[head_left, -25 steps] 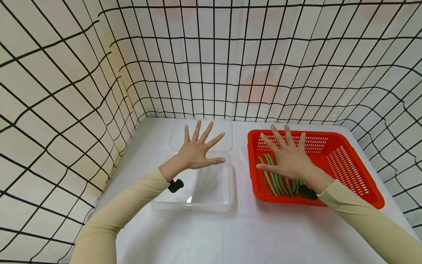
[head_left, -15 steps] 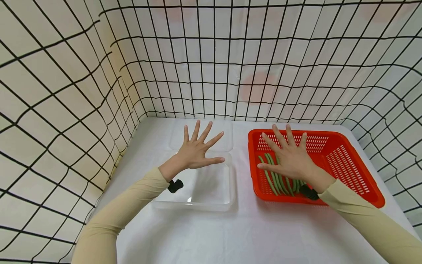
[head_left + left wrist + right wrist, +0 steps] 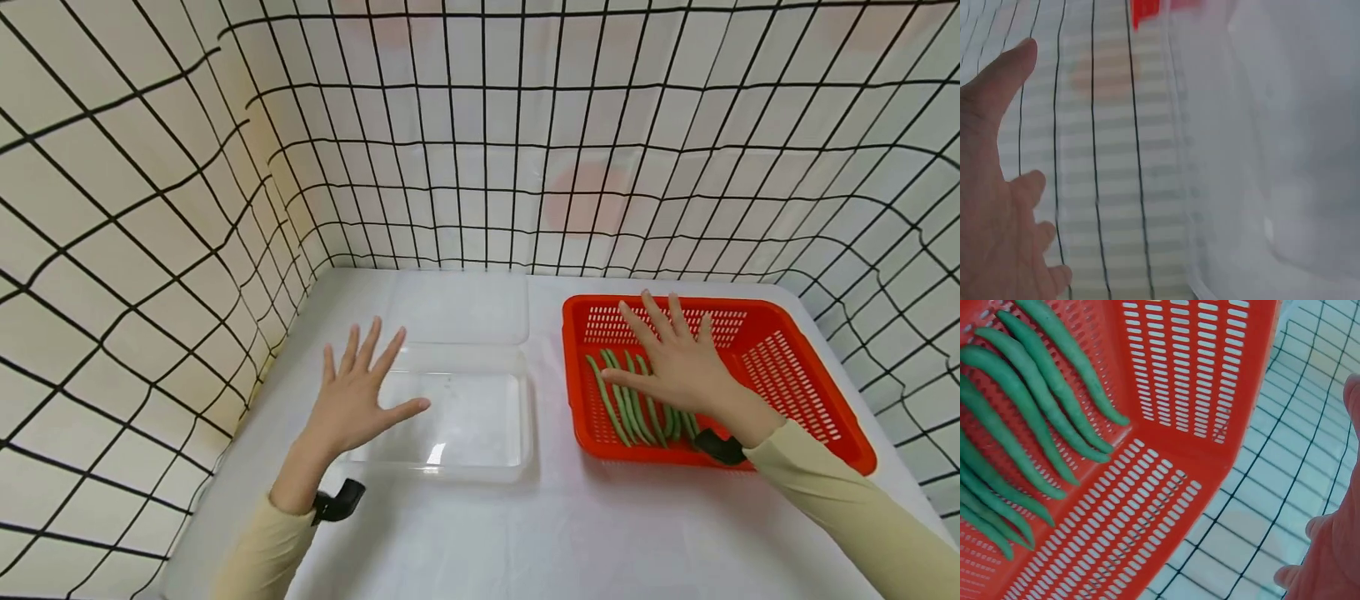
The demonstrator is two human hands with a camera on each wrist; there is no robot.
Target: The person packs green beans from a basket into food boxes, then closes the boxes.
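– What is seen at the far left?
– Black netting (image 3: 112, 218) is stretched along that side, and the bench (image 3: 465, 533) is covered in white.

– And the left hand (image 3: 348, 408)?
– It is held over the left edge of a see-through container (image 3: 472, 417). Its fingers are spread wide, the thumb is pointed across the container, and nothing is gripped. A black device (image 3: 339, 502) is worn at the wrist.

– What is placed behind the container?
– A flat see-through sheet (image 3: 459, 304) is laid just behind it, on the bench.

– Where are the green beans (image 3: 625, 408) found?
– They are laid side by side in the left part of a red basket (image 3: 857, 450), by which the right of the bench is occupied. Its walls are pierced with slots.

– How is the right hand (image 3: 686, 375) held?
– Above the basket, partly over the beans. Its fingers are fanned well apart and nothing is held. In the right wrist view, the hand is seen apart from both beans and basket.
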